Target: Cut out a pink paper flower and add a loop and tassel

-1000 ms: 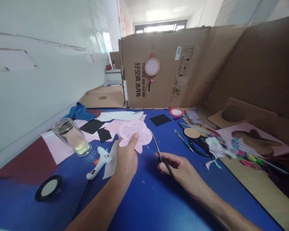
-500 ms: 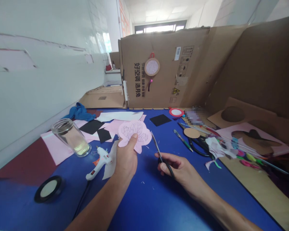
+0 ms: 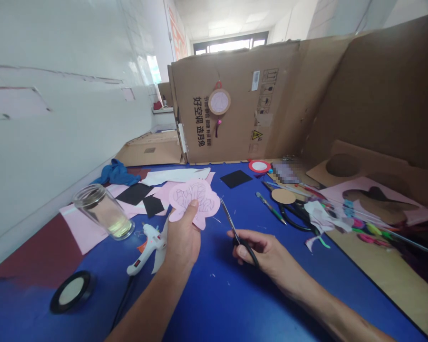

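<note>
My left hand (image 3: 184, 237) grips a pink paper cutout (image 3: 207, 197) by its lower edge, thumb on top. Its outline is rounded and lobed, and thin dark lines are drawn on it. My right hand (image 3: 258, 251) has its fingers in the black handles of a pair of scissors (image 3: 229, 216). The blades look closed and point up and left. Their tip is close beside the cutout's right edge; whether it touches, I cannot tell. Small paper slivers lie on the blue table (image 3: 214, 304) below the hands.
Left of me are a white glue gun (image 3: 148, 249), a lidded glass jar (image 3: 105, 213) and a black tape roll (image 3: 71, 292). Pink and black sheets (image 3: 133, 194) lie behind. At right are a pen (image 3: 271, 208), pliers (image 3: 292, 218) and paper scraps (image 3: 321, 216). A cardboard wall (image 3: 242, 109) stands behind.
The view has shifted slightly. The cutout in my left hand sits a little further left in the picture; both hands keep their hold, and the scissors stay near its right edge.
</note>
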The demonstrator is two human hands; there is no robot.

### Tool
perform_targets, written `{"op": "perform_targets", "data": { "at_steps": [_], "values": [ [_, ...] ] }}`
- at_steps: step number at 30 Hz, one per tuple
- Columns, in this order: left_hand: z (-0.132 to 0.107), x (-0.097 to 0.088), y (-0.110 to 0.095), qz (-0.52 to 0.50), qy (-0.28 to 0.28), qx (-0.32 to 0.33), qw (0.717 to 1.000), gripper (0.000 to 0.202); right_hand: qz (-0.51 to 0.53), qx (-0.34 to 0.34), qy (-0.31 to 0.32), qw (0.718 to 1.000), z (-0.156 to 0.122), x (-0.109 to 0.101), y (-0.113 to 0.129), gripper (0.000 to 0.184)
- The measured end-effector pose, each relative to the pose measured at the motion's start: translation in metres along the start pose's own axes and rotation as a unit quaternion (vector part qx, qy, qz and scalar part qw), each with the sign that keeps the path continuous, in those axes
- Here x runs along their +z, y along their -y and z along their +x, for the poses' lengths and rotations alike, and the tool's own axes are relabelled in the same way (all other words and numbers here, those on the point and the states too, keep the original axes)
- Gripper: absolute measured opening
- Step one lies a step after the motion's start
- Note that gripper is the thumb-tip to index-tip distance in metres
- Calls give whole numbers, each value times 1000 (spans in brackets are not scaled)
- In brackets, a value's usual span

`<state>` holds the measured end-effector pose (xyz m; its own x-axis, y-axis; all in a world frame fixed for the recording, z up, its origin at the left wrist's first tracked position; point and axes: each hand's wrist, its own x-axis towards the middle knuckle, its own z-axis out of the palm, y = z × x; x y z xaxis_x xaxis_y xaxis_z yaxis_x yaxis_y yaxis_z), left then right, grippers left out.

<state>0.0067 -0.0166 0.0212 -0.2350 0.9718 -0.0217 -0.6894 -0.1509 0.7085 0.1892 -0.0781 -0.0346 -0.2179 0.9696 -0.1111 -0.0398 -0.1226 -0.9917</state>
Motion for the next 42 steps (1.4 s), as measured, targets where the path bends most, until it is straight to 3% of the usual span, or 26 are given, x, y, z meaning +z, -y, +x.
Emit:
{"op": "perform_targets", "data": {
  "at_steps": [42],
  "values": [
    [0,-1,3,21,3,-8,1000,66,-14,7,-5,1000,-2,2,9,72]
  ]
}}
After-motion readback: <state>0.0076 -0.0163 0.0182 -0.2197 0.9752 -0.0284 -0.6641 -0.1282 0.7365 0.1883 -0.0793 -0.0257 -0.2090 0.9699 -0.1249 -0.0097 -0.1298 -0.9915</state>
